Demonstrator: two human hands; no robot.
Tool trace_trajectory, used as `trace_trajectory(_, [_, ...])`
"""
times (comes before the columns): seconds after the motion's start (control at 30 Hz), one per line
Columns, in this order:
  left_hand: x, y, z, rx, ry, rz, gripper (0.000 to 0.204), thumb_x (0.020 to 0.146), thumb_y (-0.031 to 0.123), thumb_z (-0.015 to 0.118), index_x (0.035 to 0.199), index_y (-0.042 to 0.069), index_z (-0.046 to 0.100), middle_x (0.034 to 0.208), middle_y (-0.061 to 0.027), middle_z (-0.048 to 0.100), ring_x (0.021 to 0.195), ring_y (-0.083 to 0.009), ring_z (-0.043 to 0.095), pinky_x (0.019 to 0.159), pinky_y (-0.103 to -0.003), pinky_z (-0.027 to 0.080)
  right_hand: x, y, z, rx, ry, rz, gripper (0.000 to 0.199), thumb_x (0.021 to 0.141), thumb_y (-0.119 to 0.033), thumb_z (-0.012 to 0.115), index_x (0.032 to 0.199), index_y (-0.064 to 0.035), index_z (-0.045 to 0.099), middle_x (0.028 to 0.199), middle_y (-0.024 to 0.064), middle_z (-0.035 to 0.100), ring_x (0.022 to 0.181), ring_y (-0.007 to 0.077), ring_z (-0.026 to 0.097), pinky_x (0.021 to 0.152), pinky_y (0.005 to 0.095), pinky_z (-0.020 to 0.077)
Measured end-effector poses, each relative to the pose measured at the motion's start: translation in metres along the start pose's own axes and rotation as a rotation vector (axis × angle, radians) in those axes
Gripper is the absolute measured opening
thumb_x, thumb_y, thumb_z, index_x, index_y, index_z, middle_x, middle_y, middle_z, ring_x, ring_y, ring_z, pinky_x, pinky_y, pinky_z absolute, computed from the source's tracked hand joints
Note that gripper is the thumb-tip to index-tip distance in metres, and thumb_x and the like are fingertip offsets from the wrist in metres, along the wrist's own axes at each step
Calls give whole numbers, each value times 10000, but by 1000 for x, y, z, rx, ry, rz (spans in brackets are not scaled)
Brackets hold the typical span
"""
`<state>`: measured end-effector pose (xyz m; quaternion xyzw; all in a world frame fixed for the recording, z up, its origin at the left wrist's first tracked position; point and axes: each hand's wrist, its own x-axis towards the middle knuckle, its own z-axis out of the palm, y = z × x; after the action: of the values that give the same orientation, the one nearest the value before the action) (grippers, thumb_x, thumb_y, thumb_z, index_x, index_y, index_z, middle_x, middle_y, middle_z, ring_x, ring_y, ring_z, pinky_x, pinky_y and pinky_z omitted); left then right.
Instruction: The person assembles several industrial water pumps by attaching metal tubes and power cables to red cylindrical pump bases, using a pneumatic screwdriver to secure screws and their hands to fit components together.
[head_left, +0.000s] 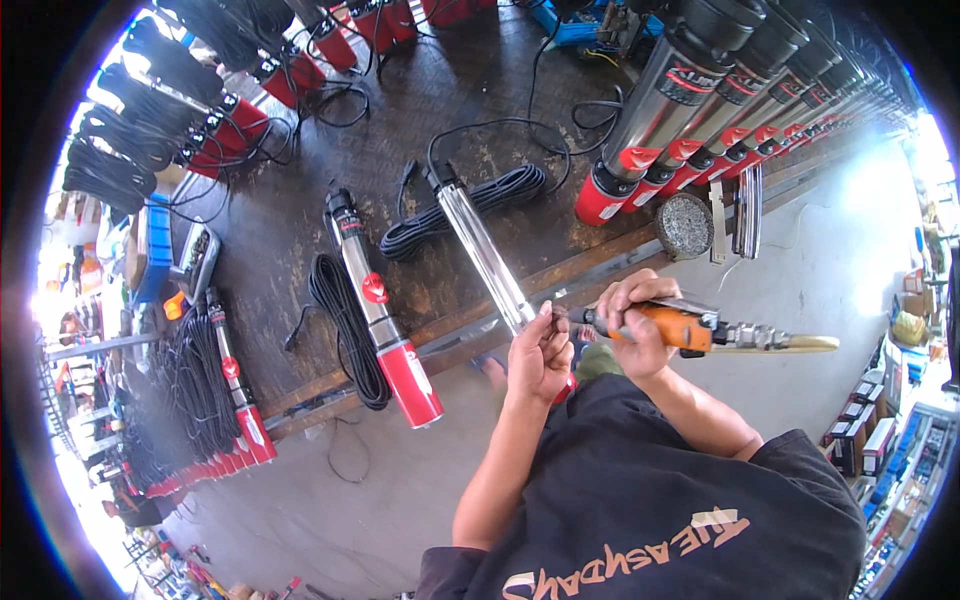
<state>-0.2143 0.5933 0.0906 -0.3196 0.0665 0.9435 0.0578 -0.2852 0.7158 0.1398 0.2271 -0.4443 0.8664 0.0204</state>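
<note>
My right hand (638, 322) is wrapped round an orange air screwdriver (678, 326), its nose pointing left and a pale hose (815, 344) leading off its right end. Close by its tip, my left hand (541, 356) is closed in a pinch; whatever lies between the fingertips is too small to make out. Just beyond the left fingers is the near end of a bare silver pump cylinder (482, 243), which lies slanting on the dark bench. From its black far end runs a cable, and a black cable coil (465, 212) lies beside and behind it.
Left of the cylinder lies a silver and red pump (372, 290) with a cable coil (345, 330). Several upright pumps (660, 110) line the right side. A round dish of small metal parts (685, 226) sits at the bench edge. More red pumps and coils (150, 125) stand far left.
</note>
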Motion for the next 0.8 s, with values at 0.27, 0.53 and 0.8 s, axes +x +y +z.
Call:
trace_trajectory(0.27, [18, 10, -38, 14, 439, 18, 269, 1000, 199, 526, 764, 80, 572, 636, 1, 531, 473, -96, 410, 438, -248, 327, -27, 60, -13, -365, -223, 138, 155, 808, 55, 596, 952, -2, 594, 895, 153, 628, 750, 188, 632, 722, 321, 547])
trace_trajectory(0.53, [23, 27, -70, -69, 250, 6, 154, 980, 148, 510, 970, 10, 578, 697, 12, 521, 469, -82, 344, 435, -242, 274, -24, 84, 1, -242, -174, 269, 177, 795, 87, 593, 953, 10, 613, 941, 126, 632, 779, 144, 629, 727, 282, 539])
trace_trajectory(0.8, [37, 29, -82, 912, 406, 455, 280, 859, 156, 720, 1061, -31, 662, 680, 5, 540, 556, -87, 492, 512, -251, 409, -14, 93, -4, -321, -269, 266, 168, 788, 86, 597, 939, 16, 620, 917, 133, 643, 775, 164, 641, 704, 288, 543])
